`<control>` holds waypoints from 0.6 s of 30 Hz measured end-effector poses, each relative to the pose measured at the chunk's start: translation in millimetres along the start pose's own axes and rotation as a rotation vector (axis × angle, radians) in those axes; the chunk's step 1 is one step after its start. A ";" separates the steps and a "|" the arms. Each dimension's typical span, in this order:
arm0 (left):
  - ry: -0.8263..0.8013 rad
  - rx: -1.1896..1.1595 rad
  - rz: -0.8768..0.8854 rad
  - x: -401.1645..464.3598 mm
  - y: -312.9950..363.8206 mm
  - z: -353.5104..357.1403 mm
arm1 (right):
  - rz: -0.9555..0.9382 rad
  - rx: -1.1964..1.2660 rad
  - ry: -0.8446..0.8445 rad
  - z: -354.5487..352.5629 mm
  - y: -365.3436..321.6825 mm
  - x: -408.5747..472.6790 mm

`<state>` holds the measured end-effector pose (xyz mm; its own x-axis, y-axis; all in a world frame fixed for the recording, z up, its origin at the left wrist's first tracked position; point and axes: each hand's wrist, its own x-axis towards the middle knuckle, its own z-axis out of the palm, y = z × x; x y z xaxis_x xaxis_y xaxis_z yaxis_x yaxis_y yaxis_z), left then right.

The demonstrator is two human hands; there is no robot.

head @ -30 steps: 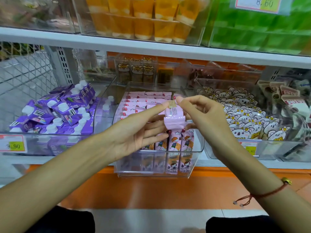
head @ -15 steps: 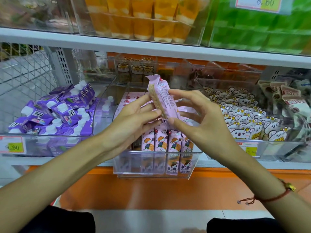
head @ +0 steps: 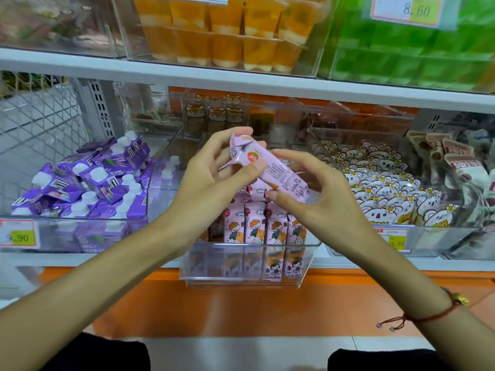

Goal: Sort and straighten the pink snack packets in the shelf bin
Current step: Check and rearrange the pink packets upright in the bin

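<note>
Since half a second ago, the pink packet (head: 270, 168) has tipped from near upright to a slant, its upper end toward the left and its printed back facing me; both hands have shifted with it.

Item, left hand (head: 211, 174): I see thumb and fingers pinching the packet's upper-left end, thumb on the near face.

Item, right hand (head: 318, 194): fingers curled round the packet's lower-right end, thumb tip beneath it.

Item, held packet: above the clear bin (head: 249, 259), apart from the stock inside.

Item, standing pink packets (head: 263, 231): a row upright against the bin's front wall, cartoon fronts outward, tops just below the held packet. Further packets behind them are hidden by my hands.

Item, purple cartons (head: 88, 180): heaped in the bin to the left, white caps showing.

Item, white bear-print packs (head: 383, 194): in the bin to the right.

Item, orange jelly cups (head: 227, 33): on the shelf above.

Item, red cord bracelet (head: 434, 314): on the right wrist.
</note>
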<state>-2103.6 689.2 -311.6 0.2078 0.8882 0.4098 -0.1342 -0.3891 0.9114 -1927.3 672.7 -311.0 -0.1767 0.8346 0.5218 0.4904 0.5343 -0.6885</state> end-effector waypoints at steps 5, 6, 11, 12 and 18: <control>0.089 0.121 0.131 2.7 -1.6 13.4 | -0.100 -0.154 0.097 3.4 -2.0 -1.3; 0.080 0.132 0.147 4.7 -1.6 16.8 | -0.113 -0.191 0.128 3.0 -1.1 -0.6; -0.029 0.294 0.181 53.4 -15.2 9.1 | 0.040 -0.107 0.331 -16.5 12.7 6.6; -0.024 0.388 0.154 70.6 -23.2 6.1 | 0.089 -0.029 0.389 -20.8 15.6 8.0; -0.335 0.953 -0.076 160.8 -78.4 14.2 | 0.217 0.202 0.528 -30.7 34.5 13.9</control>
<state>-2045.9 859.1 -316.6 0.4640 0.8616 0.2056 0.6897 -0.4971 0.5265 -1886.6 698.6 -312.0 0.3821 0.7753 0.5029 0.2868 0.4179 -0.8621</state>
